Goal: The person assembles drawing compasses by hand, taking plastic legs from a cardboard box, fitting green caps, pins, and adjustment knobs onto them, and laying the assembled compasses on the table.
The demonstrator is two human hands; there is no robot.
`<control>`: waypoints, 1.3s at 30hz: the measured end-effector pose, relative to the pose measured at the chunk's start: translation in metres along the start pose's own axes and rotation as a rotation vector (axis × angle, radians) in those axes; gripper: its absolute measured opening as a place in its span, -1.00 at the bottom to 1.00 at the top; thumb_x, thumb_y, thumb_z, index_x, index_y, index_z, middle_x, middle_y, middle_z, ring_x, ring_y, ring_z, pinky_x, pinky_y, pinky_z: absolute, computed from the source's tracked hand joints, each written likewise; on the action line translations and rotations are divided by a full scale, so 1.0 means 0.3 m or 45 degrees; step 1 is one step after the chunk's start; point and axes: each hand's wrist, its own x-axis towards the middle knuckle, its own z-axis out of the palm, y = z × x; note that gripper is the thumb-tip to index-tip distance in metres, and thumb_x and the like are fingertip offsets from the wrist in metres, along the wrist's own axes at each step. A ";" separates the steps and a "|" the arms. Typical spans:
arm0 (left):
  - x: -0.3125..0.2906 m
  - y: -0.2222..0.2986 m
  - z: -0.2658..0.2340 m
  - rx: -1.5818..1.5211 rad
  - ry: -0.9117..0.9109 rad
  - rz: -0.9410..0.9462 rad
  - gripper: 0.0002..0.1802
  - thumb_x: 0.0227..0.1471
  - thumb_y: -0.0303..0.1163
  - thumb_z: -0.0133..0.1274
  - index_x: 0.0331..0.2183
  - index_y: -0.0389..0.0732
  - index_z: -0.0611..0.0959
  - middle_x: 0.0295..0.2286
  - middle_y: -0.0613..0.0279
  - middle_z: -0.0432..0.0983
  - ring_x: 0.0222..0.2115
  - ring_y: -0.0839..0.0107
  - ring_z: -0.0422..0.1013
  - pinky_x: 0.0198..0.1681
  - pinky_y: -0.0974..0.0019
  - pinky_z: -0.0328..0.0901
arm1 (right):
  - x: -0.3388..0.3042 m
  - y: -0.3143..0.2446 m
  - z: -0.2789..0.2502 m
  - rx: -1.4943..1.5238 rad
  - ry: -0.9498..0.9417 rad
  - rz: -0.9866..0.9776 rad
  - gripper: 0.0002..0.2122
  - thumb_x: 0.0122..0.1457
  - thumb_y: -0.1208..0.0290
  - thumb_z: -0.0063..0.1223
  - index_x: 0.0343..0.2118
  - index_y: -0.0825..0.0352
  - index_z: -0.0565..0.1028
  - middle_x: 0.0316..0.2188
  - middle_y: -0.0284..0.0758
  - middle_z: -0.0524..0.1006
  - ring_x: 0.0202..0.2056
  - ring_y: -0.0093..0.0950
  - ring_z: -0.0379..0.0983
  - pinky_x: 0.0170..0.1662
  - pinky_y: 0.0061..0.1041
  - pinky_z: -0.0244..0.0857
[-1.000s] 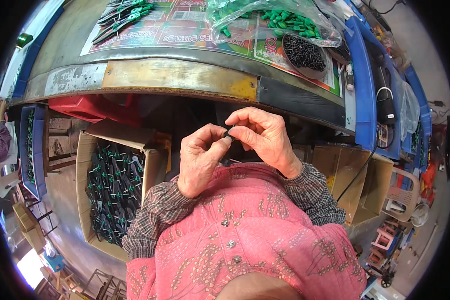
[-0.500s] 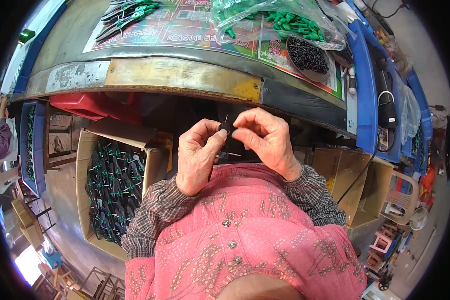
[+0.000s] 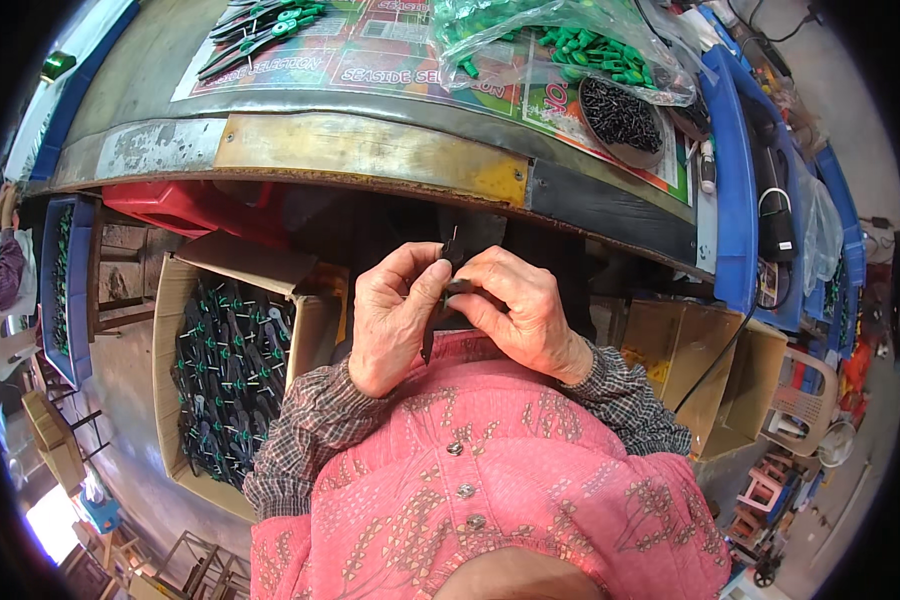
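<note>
A slim black metal tool [image 3: 440,300] sits between the fingers. The sleeves [image 3: 315,425] are a dark brown-and-grey check; the pink patterned garment [image 3: 490,500] carries pale triangle motifs and grey round buttons. The brown cardboard box [image 3: 185,300] holds black pieces with green tips. The clear plastic bag [image 3: 560,45] contains bright green parts beside a round dish of black bits [image 3: 620,115]. The workbench edge [image 3: 370,150] shows worn yellow-brown and grey.
</note>
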 end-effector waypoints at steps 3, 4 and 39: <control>-0.002 -0.011 0.001 0.053 -0.001 0.086 -0.76 0.20 -0.40 0.02 -0.15 -0.34 0.57 -0.33 0.35 0.54 -0.33 0.66 0.40 -0.22 0.56 0.31 | -0.013 -0.014 0.003 0.108 -0.028 0.202 -0.84 0.06 0.57 0.20 -0.29 0.42 0.50 -0.47 -0.24 0.50 -0.53 -0.44 0.48 -0.52 -0.54 0.32; -0.001 -0.012 0.002 0.077 0.002 0.094 -0.76 0.21 -0.41 0.01 -0.14 -0.34 0.57 -0.32 0.34 0.54 -0.32 0.65 0.40 -0.20 0.55 0.31 | -0.014 -0.023 0.004 0.206 -0.021 0.333 -0.87 0.12 0.54 0.15 -0.28 0.43 0.50 -0.51 -0.29 0.49 -0.57 -0.53 0.45 -0.55 -0.58 0.29; -0.006 -0.040 0.015 0.040 0.074 0.115 -0.81 0.17 -0.45 0.06 -0.19 -0.35 0.60 -0.38 0.36 0.52 -0.42 0.69 0.38 -0.38 0.58 0.32 | -0.011 -0.009 -0.005 0.614 -0.081 0.773 -0.83 0.22 0.40 0.11 -0.39 0.44 0.51 -0.56 -0.43 0.49 -0.61 -0.74 0.37 -0.57 -0.71 0.26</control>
